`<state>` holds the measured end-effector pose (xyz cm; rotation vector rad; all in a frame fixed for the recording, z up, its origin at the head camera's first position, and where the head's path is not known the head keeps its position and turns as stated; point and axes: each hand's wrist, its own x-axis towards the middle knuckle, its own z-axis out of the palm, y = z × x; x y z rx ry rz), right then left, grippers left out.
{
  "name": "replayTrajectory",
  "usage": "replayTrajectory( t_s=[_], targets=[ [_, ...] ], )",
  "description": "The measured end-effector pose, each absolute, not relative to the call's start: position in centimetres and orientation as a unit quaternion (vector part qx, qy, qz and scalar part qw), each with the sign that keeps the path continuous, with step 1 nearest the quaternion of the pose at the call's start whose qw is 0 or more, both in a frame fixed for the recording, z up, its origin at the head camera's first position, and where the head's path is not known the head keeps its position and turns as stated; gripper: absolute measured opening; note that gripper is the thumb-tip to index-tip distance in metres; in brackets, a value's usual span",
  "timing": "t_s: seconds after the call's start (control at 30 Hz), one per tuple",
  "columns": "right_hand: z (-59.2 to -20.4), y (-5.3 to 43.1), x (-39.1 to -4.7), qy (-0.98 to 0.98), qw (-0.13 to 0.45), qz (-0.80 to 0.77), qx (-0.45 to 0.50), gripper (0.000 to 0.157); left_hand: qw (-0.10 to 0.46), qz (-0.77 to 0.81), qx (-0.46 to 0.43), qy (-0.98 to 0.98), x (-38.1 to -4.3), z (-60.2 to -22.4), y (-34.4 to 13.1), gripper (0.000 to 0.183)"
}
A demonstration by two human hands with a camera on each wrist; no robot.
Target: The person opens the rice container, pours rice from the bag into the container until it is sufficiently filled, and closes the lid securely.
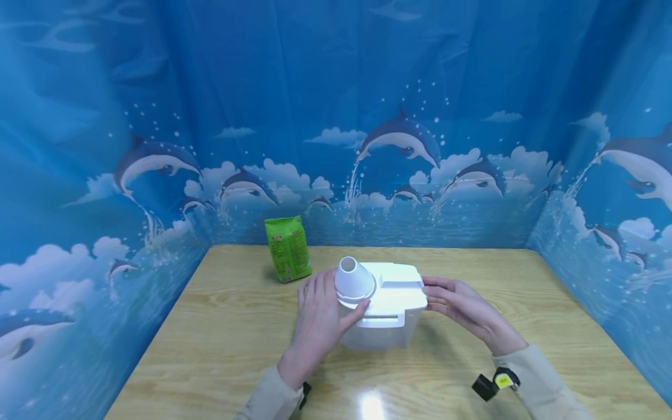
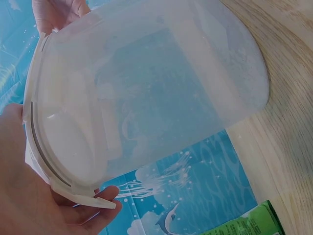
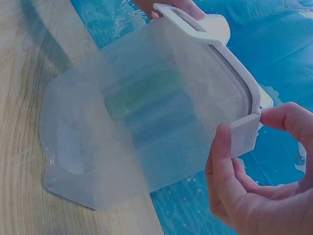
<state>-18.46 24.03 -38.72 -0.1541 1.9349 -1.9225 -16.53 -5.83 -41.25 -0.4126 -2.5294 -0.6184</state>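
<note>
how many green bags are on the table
1: the green bag, near the back of the wooden table, behind and left of the white-lidded container; another could be hidden.

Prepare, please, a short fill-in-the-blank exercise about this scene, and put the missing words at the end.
1. The lid of the translucent container is coloured ____.
2. The cone on the lid is nearer to the ____ hand than to the right hand.
3. The packet farther back on the table is coloured ____.
4. The curtain behind the table shows leaping ____.

Missing words: white; left; green; dolphins.
</note>
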Motion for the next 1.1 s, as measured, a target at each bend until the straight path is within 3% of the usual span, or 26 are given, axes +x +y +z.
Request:
replayTrajectory(
  t_s=[0.5, 0.8, 1.1],
  targets=[
    [-38.9, 23.7, -19.6, 0.700, 0.222, -0.677, -0.036, 0.075, 0.257, -0.222, -0.154, -0.928, -16.6, -41.4, -5.8, 0.084],
    [-38.9, 24.1, -20.2, 0.661, 0.253, -0.702, -0.085, 0.077, 0.264, -0.221, -0.157, -0.925, -16.5, -41.3, -5.8, 0.085],
    [-38.8, 23.9, -20.6, 0.636, 0.279, -0.715, -0.075, 0.078, 0.251, -0.215, -0.150, -0.932, -16.5, -41.3, -5.8, 0.086]
  ],
)
